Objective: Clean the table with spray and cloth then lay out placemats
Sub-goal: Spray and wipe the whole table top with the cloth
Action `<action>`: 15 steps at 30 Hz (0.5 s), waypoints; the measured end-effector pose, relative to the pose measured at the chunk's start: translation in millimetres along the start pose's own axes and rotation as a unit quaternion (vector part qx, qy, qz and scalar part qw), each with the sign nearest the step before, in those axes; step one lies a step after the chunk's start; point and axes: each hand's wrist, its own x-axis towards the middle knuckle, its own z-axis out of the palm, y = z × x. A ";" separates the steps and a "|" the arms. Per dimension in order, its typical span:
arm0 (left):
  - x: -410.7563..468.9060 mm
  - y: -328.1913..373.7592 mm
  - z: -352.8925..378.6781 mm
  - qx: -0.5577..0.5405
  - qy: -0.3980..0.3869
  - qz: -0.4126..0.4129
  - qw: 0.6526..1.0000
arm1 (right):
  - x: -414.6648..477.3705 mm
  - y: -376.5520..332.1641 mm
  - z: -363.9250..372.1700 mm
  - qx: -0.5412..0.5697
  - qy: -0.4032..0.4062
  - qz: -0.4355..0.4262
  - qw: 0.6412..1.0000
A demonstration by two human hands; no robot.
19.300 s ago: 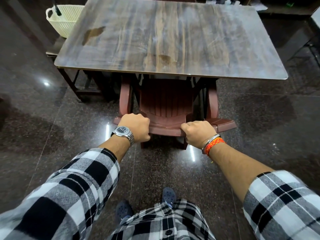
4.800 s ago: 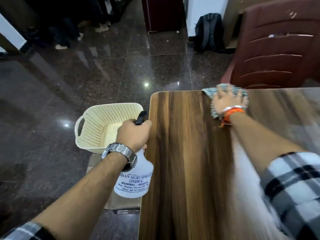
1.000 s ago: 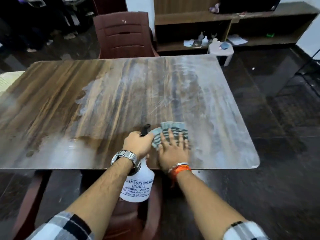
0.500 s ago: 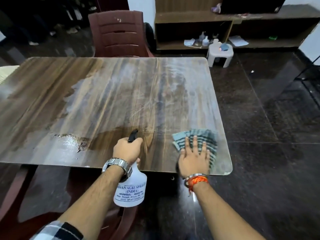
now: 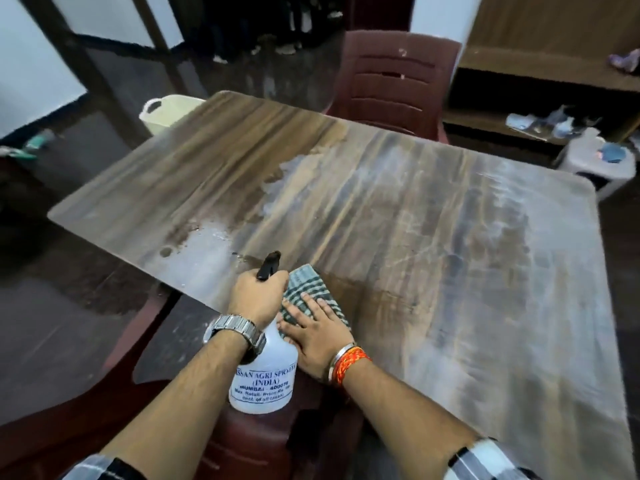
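Nearest my camera, sleeves point(image 5: 485, 460): checked cuffs sit at both bottom corners, and I see bare forearms past them.
Spray bottle point(image 5: 263, 375): white, with a printed label. Its body hangs in front of the desk's near edge, and its black nozzle point(image 5: 269, 266) sticks up above the fist.
Left grip point(image 5: 258, 296): curled tight round the bottle's neck, with a metal watch point(image 5: 235, 329) on the wrist.
Right grip point(image 5: 318, 332): flat, with straight, slightly spread fingers pressing down on the cloth. Orange thread and a metal bangle point(image 5: 348, 363) circle the wrist.
Cloth point(image 5: 308, 282): green-and-white check, lying on the desk close to the near edge, under my right palm and just beside the left fist.
Near chair point(image 5: 252, 441): red-brown plastic, tucked under the desk below my arms.
Desk point(image 5: 433, 237): wood-grain top with a pale hazy film over the middle and right. The far-left part shows darker grain, and I see a few wet specks left of the nozzle.
Basket point(image 5: 166, 109): cream plastic, past the desk's far-left corner.
Far chair point(image 5: 394, 84): same red-brown, behind the far edge.
Shelf point(image 5: 540, 74): wooden, at the back right, holding small blurred items.
Stool point(image 5: 595, 157): pale, on the floor by the far-right corner.
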 end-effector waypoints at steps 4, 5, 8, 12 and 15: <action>30.6 -8.2 -21.9 -0.012 0.038 -0.021 0.999 | 53.3 -5.8 -12.0 -0.009 -0.031 -0.066 0.997; 34.4 -9.7 -23.4 -0.014 0.044 -0.027 0.999 | 61.9 -5.5 -14.1 -0.012 -0.035 -0.075 0.996; 44.4 -13.1 -21.1 -0.021 0.067 -0.050 0.996 | 87.7 0.8 -16.5 -0.016 -0.036 -0.096 0.995; 51.1 -10.9 -10.8 -0.037 0.094 -0.075 0.992 | 120.3 15.1 -19.8 -0.028 -0.029 -0.111 0.993; 52.5 -9.2 -4.2 -0.063 0.127 -0.104 0.984 | 155.0 46.0 -29.2 -0.041 -0.012 -0.127 0.991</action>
